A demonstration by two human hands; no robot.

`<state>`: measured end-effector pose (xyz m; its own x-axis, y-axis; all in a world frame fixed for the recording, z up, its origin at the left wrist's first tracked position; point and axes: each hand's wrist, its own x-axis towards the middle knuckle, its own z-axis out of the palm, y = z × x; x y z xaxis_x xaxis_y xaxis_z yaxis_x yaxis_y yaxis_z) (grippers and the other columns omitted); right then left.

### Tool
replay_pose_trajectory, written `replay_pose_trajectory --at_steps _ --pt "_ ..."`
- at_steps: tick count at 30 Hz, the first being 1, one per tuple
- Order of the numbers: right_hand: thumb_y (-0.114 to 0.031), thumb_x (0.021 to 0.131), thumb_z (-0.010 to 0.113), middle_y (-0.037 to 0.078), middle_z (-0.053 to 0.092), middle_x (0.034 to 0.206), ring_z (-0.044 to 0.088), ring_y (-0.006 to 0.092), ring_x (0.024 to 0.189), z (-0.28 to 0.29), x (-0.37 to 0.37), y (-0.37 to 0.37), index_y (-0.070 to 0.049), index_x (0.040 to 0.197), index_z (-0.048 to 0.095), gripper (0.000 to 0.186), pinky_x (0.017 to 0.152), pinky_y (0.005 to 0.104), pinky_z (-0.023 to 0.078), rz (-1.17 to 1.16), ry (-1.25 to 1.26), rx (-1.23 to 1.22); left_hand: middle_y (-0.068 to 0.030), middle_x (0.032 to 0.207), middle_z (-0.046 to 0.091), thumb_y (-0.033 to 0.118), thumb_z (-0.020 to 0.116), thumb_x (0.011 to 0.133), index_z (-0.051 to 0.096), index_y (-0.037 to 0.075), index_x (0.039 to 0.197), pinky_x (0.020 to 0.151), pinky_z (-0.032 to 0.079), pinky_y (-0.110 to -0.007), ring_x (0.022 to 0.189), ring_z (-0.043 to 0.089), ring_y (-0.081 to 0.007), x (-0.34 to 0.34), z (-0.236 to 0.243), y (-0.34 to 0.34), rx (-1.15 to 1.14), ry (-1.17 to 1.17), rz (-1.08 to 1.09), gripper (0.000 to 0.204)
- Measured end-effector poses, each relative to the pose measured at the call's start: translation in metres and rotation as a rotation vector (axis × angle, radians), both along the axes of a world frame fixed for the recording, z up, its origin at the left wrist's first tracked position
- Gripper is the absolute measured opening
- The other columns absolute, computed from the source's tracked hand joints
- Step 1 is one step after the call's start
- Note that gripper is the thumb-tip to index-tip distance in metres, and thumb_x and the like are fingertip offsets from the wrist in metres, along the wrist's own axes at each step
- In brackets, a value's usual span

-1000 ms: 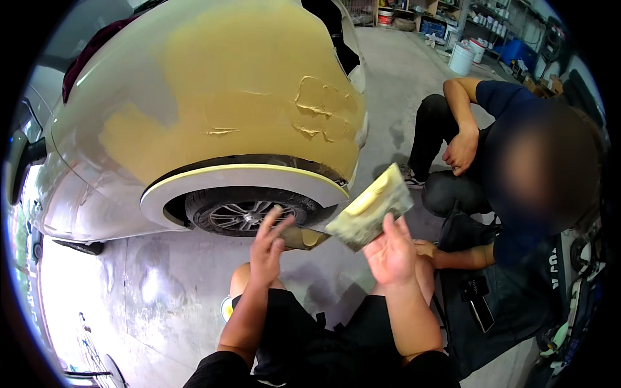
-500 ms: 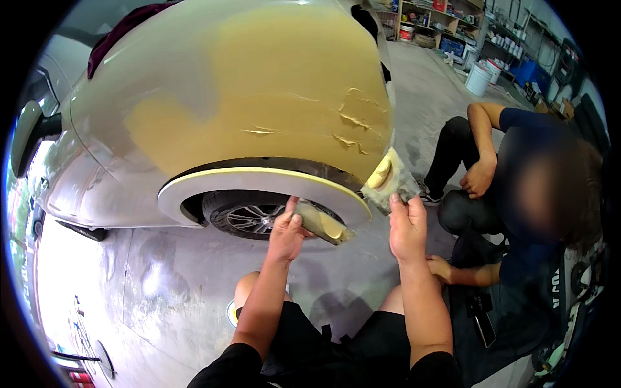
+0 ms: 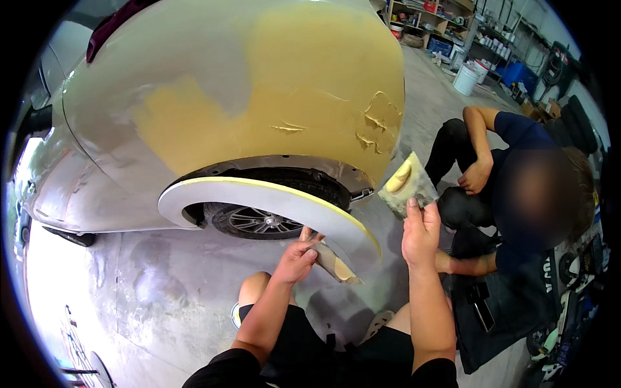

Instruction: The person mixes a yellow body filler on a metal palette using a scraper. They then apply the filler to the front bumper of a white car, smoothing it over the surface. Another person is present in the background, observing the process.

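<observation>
My left hand (image 3: 296, 260) grips a putty spreader (image 3: 335, 264) smeared with yellow filler. The fingers of that hand are at the lower edge of the grey wheel arch trim (image 3: 284, 198), whose right end stands away from the car. My right hand (image 3: 420, 238) holds up a second flat spreader (image 3: 407, 189) bearing a thick dab of yellow filler, right of the trim and apart from it. Beyond both hands, the car's fender (image 3: 317, 64) carries a broad yellow filler patch, with raised wet-looking ridges near its right edge. Behind the trim, part of the wheel (image 3: 272, 222) shows.
A person (image 3: 475, 174) squats close by on my right. A phone (image 3: 482, 315) lies on a black cloth (image 3: 511, 330) there. White buckets (image 3: 466, 79) and loaded shelves (image 3: 436, 26) stand at the far right. A dark red cloth (image 3: 113, 26) hangs over the car.
The trim's right end has come away from the fender toward me, opening a gap above it. My left hand has shifted lower and right; my right hand has moved slightly right. My view has shifted.
</observation>
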<state>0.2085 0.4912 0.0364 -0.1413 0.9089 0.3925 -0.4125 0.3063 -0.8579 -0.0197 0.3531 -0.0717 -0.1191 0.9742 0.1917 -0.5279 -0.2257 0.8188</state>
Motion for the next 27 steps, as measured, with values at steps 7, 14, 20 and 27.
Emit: replay_pose_trajectory --at_steps 7,14,20,27 --pt "-0.013 0.101 0.051 0.005 0.060 0.121 0.052 0.0083 0.109 0.017 -0.001 -0.026 0.001 0.125 0.053 0.028 0.095 0.0248 0.039 -0.033 0.058 0.001 -0.0150 0.159 0.010 0.016 0.065 0.092 0.071 0.005 0.103 0.116 0.014 -0.056 0.145 0.017 -0.0368 0.001 0.010 -0.031 0.162 0.144 -0.090 0.017" --pt "-0.005 0.100 0.049 0.008 0.052 0.136 0.048 0.0159 0.124 0.021 0.007 -0.057 0.000 0.136 0.045 0.037 0.104 0.0328 0.037 -0.073 0.058 -0.103 -0.0142 0.156 0.013 0.013 0.060 0.095 0.065 -0.004 0.093 0.109 0.033 -0.047 0.140 0.029 -0.0319 -0.005 0.015 -0.027 0.146 0.126 -0.102 0.017" --pt "-0.005 0.100 0.049 0.010 0.051 0.135 0.050 0.0190 0.123 0.020 0.036 -0.080 0.002 0.135 0.045 0.036 0.104 0.0362 0.039 -0.166 0.164 -0.138 -0.0098 0.156 0.019 0.014 0.062 0.094 0.067 -0.001 0.109 0.078 0.050 -0.029 0.132 0.041 -0.0269 -0.020 0.014 0.001 0.119 -0.109 -0.175 0.022" --pt "-0.006 0.100 0.046 0.013 0.048 0.139 0.048 0.0232 0.126 0.015 0.040 -0.097 0.001 0.140 0.040 0.041 0.106 0.0403 0.037 -0.266 0.159 -0.145 -0.0019 0.145 0.045 0.013 0.064 0.093 0.067 0.006 0.112 0.109 0.035 -0.044 0.132 0.045 -0.0277 -0.043 0.017 0.027 0.241 -0.311 -0.021 0.021"
